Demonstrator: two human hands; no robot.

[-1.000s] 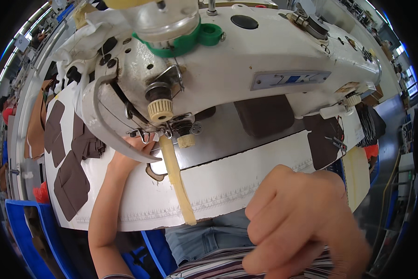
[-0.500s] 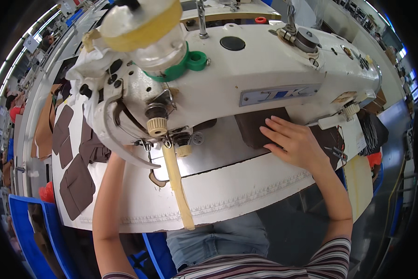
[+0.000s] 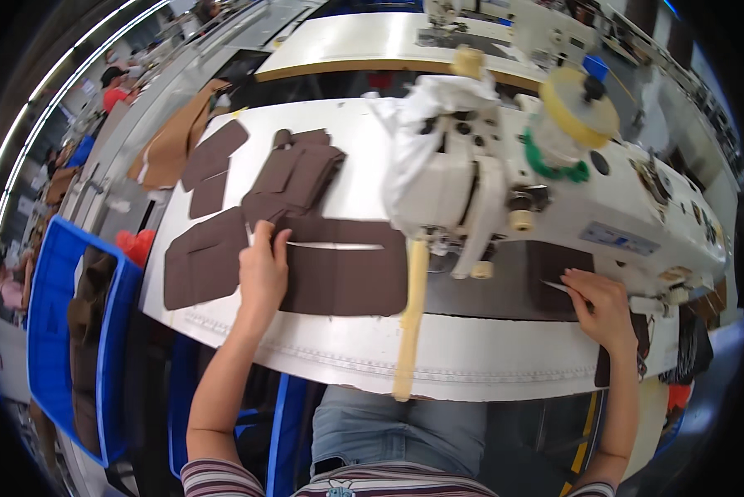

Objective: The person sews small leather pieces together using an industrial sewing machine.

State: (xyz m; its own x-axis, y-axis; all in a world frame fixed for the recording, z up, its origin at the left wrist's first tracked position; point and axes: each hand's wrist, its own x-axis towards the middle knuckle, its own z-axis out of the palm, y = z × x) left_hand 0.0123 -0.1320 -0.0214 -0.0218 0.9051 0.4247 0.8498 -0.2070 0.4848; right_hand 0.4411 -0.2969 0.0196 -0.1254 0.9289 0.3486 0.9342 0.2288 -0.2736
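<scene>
A white sewing machine [image 3: 612, 199] stands on the table. My left hand [image 3: 260, 269], left of its needle area, pinches the left edge of a dark brown fabric panel [image 3: 339, 286], which lies flat with a long slit near its top. My right hand [image 3: 600, 305] is beneath the machine arm, its fingers drawn together on a second brown fabric piece [image 3: 554, 263] lying on the metal plate [image 3: 504, 290]. A yellow tape strip [image 3: 410, 331] runs down the table beside the first panel.
Another slit brown panel [image 3: 202, 258] and a folded brown pile [image 3: 293, 174] lie at the left. A white cloth [image 3: 430, 124] drapes the machine head. A blue bin [image 3: 45, 331] holding brown cloth stands left of the table. Black strips [image 3: 693, 348] hang at the right.
The view has swung left. My left hand, formerly behind the machine head, now shows gripping a slit panel. My right hand's spread fingers have drawn together on the brown piece.
</scene>
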